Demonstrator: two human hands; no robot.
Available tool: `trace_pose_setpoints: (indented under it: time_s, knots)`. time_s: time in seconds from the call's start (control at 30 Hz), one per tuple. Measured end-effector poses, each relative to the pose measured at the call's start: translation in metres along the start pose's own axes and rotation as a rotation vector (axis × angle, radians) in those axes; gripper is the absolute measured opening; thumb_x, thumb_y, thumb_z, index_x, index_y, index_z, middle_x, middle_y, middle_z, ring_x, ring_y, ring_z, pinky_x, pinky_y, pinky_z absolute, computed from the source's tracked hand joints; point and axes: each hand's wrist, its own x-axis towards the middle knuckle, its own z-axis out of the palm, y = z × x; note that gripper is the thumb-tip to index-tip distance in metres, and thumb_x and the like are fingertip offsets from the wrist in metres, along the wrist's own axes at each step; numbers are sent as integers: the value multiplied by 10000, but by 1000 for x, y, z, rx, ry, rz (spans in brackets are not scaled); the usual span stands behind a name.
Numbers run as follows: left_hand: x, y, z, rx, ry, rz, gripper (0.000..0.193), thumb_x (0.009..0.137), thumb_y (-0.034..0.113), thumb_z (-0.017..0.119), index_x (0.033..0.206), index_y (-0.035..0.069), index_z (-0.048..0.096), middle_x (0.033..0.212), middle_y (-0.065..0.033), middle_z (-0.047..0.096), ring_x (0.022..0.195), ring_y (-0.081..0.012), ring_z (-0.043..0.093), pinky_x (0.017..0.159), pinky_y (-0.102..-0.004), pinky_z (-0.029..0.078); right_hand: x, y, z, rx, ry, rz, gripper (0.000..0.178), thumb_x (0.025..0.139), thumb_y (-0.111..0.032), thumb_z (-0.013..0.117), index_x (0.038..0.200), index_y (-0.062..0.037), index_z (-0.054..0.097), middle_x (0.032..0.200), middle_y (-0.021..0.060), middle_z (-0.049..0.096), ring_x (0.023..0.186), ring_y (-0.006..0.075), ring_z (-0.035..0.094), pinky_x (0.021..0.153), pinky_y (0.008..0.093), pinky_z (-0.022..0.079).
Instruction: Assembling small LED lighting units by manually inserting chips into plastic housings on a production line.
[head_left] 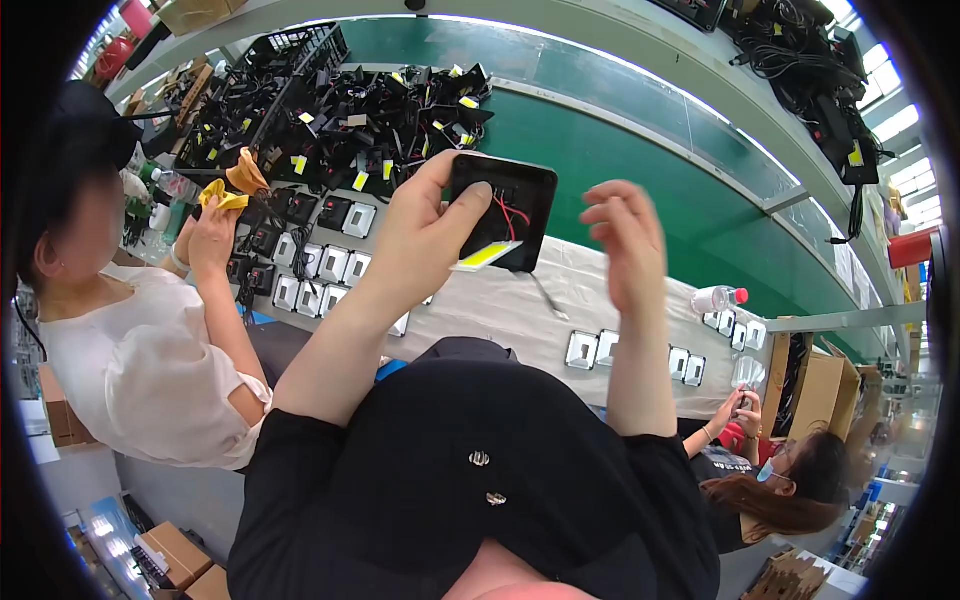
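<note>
My left hand [435,225] grips a black square lamp housing [535,195] above the table, its thumb pressed inside the open shell. Red wires [512,212] show within the shell, and a yellow-and-white LED panel [487,256] hangs at its lower edge. A thin cable [545,295] dangles below the housing. Off to the right and apart from it, my right hand [630,240] is raised with loosely bent fingers; nothing shows in them. Silver-framed lamp parts [583,350] stand on the pale table cover [520,320] under my hands.
Many black lamp housings with cables and yellow panels [360,130] are heaped at the far left. A co-worker's hands [210,235] hold a yellow cloth [222,197] at left. Another person's hands [738,408] are at lower right, near a bottle [715,299]. A shelf beam [620,45] crosses overhead.
</note>
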Motion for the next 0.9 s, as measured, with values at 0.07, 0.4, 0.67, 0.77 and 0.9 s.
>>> trace_pose_setpoints:
  time_s: [0.07,0.4,0.67,0.77,0.9]
  knots:
    - [-2,-4,2,77,-34,24,201,917,70,472,1103,7,518,937,-30,587,816,-58,557,703,-209,467,-20,-39,16,-343,-30,-381,194,787,-127,626,965,-57,595,929,52,555,757,117,505,665,249,408]
    - [-12,12,1,-57,-106,37,319,873,22,475,1189,4,434,1050,-50,562,947,-95,532,815,-245,438,-50,-47,67,-757,-284,-734,421,607,-40,788,997,-8,633,1043,125,496,664,141,525,586,251,453]
    - [-26,20,-7,-178,-180,-10,443,860,7,464,1288,-13,351,1142,-82,528,1069,-129,492,916,-269,399,-53,-72,69,-779,-257,-752,192,634,54,709,787,-5,610,964,118,577,708,199,579,596,284,478]
    - [-30,22,-10,-112,-188,31,503,858,22,468,1334,0,306,1228,-131,495,1125,-198,506,960,-326,394,-49,-80,63,-803,-235,-813,204,649,107,662,815,-6,628,1011,133,595,755,214,595,645,277,492]
    - [-30,26,-13,-146,-98,-25,472,847,43,504,1290,11,343,1206,-123,501,1104,-193,516,927,-318,421,-46,-80,55,-883,-151,-865,235,643,105,668,854,9,627,1015,139,589,766,234,592,654,300,496]
